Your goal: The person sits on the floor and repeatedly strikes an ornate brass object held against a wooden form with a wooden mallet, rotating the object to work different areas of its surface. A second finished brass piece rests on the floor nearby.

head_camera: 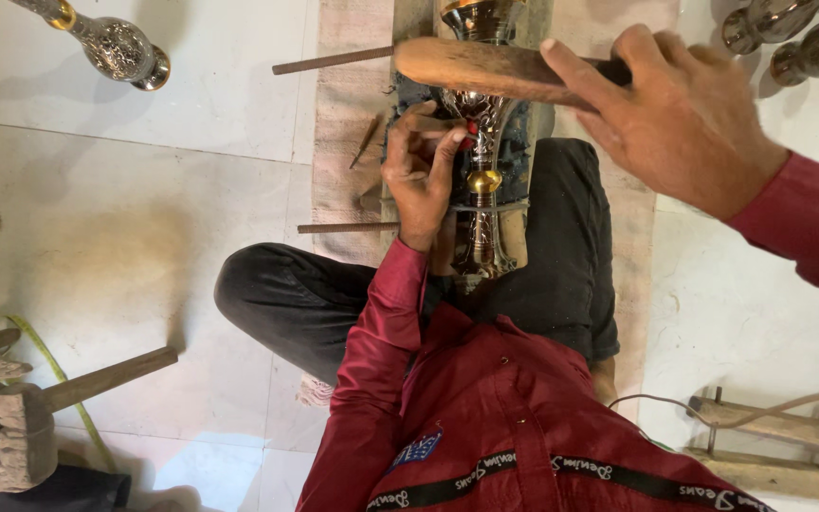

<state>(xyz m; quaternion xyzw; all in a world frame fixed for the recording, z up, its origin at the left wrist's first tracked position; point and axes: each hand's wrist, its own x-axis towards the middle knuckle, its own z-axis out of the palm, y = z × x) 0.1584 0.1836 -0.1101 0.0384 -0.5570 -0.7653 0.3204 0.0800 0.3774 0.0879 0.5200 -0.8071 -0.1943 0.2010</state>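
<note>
An engraved metal vase [482, 194] with a brass ring lies lengthwise between my crossed legs in dark trousers. My left hand [419, 171] pinches a thin metal punch [443, 124] against the vase's neck, and something small and red shows at the fingertips. My right hand [680, 118] is raised above it, gripping a wooden baton-like mallet [485, 68] that lies across the upper part of the vase. Both my sleeves are dark red.
A beige cloth mat [343, 142] lies under the vase on a white tiled floor. Thin wooden sticks [334, 60] rest on it. Another engraved metal vessel [116, 45] lies top left, two dark metal pieces [789, 38] top right, a wooden mallet [11, 417] bottom left, and a wooden frame [770, 422] bottom right.
</note>
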